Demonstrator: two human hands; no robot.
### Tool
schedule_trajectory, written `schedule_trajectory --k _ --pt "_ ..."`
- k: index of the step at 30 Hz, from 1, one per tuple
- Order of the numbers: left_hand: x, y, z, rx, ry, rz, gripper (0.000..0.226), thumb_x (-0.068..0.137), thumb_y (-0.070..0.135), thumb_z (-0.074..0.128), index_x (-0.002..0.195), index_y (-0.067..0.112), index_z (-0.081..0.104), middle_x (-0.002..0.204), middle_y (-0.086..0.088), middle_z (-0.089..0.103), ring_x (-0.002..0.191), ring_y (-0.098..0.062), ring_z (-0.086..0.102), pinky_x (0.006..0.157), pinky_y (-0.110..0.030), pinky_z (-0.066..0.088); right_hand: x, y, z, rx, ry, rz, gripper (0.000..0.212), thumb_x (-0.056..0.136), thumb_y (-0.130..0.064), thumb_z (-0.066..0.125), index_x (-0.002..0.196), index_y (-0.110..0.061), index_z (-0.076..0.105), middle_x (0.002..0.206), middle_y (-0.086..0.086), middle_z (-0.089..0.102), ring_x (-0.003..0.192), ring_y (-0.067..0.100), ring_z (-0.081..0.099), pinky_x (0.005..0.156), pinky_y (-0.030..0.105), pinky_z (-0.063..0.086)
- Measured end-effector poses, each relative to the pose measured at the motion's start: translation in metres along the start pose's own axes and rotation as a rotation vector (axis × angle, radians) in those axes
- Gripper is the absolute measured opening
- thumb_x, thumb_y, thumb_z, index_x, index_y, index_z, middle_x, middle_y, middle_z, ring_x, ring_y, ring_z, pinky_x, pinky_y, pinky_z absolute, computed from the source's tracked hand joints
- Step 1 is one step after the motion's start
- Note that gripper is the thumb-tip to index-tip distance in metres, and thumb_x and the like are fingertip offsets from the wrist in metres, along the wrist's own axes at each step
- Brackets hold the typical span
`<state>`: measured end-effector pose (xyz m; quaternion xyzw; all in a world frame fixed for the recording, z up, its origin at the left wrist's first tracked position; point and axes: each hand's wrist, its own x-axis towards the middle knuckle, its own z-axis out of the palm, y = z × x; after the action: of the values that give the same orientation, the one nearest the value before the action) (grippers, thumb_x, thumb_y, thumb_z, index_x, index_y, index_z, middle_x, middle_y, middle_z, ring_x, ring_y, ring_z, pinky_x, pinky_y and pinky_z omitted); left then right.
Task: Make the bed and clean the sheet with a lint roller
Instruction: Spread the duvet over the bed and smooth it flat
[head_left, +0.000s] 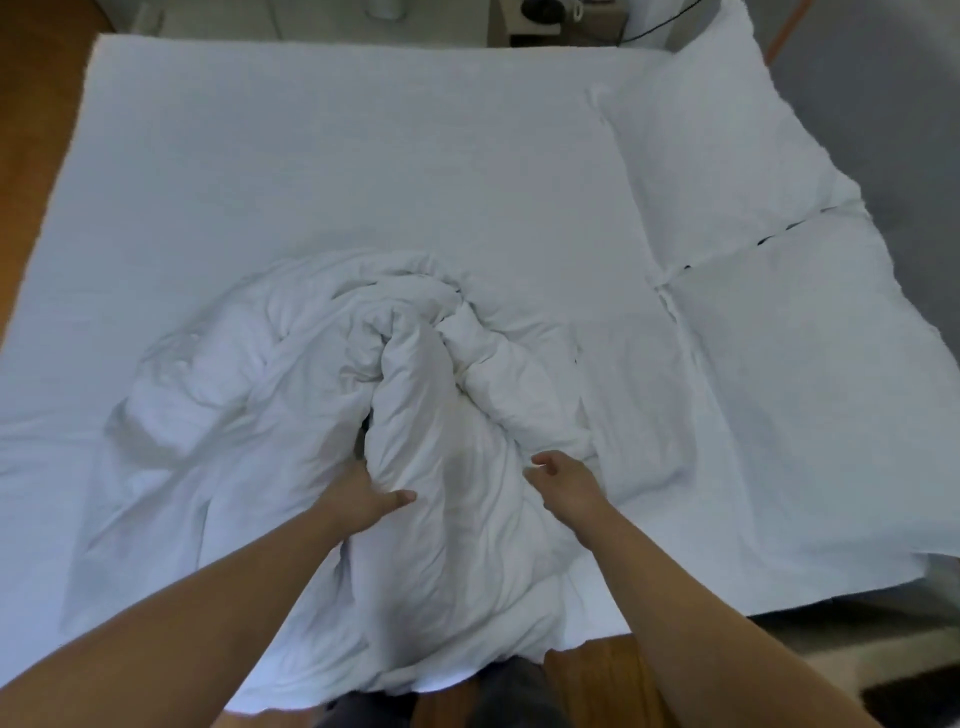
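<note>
A person stands at the near edge of a bed (322, 171) covered by a smooth white sheet (363, 156), both bare forearms reaching forward over it. A white duvet (415, 395) lies crumpled in a thick, twisted heap on the near middle of the bed, its folds coiling round toward a knot at the centre, and its lower end spills over the near edge of the mattress toward the person's legs. The left hand (358, 493) is pressed against the left flank of the central ridge of the duvet; its fingers (363, 467) are tucked into the fold and hidden, while the thumb lies across the front of the fabric, so the hand appears closed on a bunch of the duvet. The right hand (563, 480) sits on the right side of the same ridge, its fingers (540, 460) loosely curled and partly apart, touching or just above the cloth; whether it has any hold cannot be told. Two white pillows (737, 171) lie side by side along the right edge of the bed, touching each other, well apart from the duvet heap. Wooden floor (31, 156) shows to the left of the bed and beneath the near edge.
</note>
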<state>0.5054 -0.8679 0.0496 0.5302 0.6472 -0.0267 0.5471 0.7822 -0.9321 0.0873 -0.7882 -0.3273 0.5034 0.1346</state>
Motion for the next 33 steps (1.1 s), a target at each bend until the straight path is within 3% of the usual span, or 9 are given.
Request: schedule_trajectory --k 6,10,12,16,18,22,27,30,33 --pt "0.022 0.027 0.024 -0.026 0.241 -0.017 0.036 0.1 0.036 0.052 0.106 0.003 0.065 0.094 -0.011 0.067 0.093 -0.032 0.065 0.07 -0.026 0.045 0.008 0.039 0.05 -0.059 -0.349 0.095 0.091 0.083 -0.061 0.068 0.153 -0.016 0.03 0.151 0.006 0.04 0.134 0.02 0.044 0.1 0.026 0.038" --pt "0.025 0.104 0.018 -0.383 0.336 0.085 0.016 0.097 0.035 0.059 0.097 0.02 0.056 0.082 0.011 0.059 0.073 -0.006 0.058 0.048 -0.009 0.042 -0.003 0.044 0.061 0.017 -0.426 0.032 0.14 0.051 -0.076 0.082 0.157 -0.023 0.007 0.155 -0.006 0.032 0.139 0.017 0.037 0.116 0.038 0.034" --pt "0.027 0.142 0.009 -0.512 0.364 0.104 0.023 0.095 0.037 0.062 0.1 0.015 0.055 0.087 0.004 0.061 0.075 -0.011 0.061 0.047 -0.016 0.047 0.0 0.032 0.048 0.057 -0.347 -0.01 0.124 0.057 -0.07 0.083 0.154 -0.022 0.022 0.145 -0.007 0.043 0.132 0.016 0.045 0.11 0.031 0.038" --pt "0.022 0.181 -0.012 -0.684 0.34 0.128 0.031 0.098 0.034 0.058 0.112 0.007 0.057 0.105 -0.01 0.066 0.092 -0.026 0.067 0.073 -0.032 0.057 0.015 -0.005 -0.007 -0.082 0.043 -0.278 0.025 0.098 -0.028 0.058 0.098 -0.004 0.065 0.098 0.008 0.068 0.099 0.029 0.064 0.068 0.022 0.035" --pt "0.013 0.191 -0.025 -0.82 0.213 0.196 0.028 0.101 0.03 0.053 0.114 0.006 0.059 0.107 -0.016 0.07 0.091 -0.028 0.072 0.073 -0.034 0.059 0.02 -0.03 -0.045 -0.119 0.243 -0.303 0.027 0.1 -0.024 0.051 0.082 -0.005 0.056 0.088 0.012 0.065 0.092 0.031 0.062 0.066 0.029 0.03" --pt "0.003 0.188 -0.045 -0.603 0.173 0.322 0.016 0.099 0.038 0.055 0.103 0.024 0.061 0.117 -0.008 0.069 0.104 -0.025 0.068 0.09 -0.04 0.056 0.037 -0.088 -0.124 -0.262 0.471 -0.34 0.035 0.101 -0.022 0.044 0.101 0.007 0.064 0.111 0.029 0.065 0.106 0.039 0.06 0.087 0.036 0.04" --pt "0.004 0.107 -0.057 0.324 0.46 0.26 0.064 0.089 0.052 0.063 0.142 0.02 0.046 0.151 -0.011 0.039 0.14 -0.028 0.035 0.111 -0.041 0.032 0.034 -0.153 -0.188 -0.255 0.657 -0.497 0.035 0.089 -0.024 0.042 0.063 -0.002 0.049 0.078 0.026 0.059 0.074 0.028 0.05 0.063 0.03 0.022" --pt "0.002 0.035 -0.066 0.531 0.543 0.036 0.086 0.084 0.058 0.065 0.152 0.026 0.023 0.162 -0.015 0.007 0.15 -0.034 0.005 0.117 -0.056 0.015 0.042 -0.168 -0.197 -0.31 0.739 -0.51 0.031 0.094 -0.016 0.044 0.094 0.003 0.068 0.1 0.025 0.068 0.093 0.036 0.062 0.072 0.032 0.037" --pt "0.0 -0.013 -0.073 0.439 0.462 -0.069 0.098 0.081 0.057 0.07 0.156 0.03 0.011 0.163 -0.017 0.003 0.149 -0.036 0.009 0.115 -0.059 0.024 0.048 -0.169 -0.19 -0.4 0.767 -0.466 0.034 0.094 -0.006 0.045 0.121 -0.01 0.066 0.121 0.017 0.065 0.112 0.036 0.059 0.094 0.039 0.046"
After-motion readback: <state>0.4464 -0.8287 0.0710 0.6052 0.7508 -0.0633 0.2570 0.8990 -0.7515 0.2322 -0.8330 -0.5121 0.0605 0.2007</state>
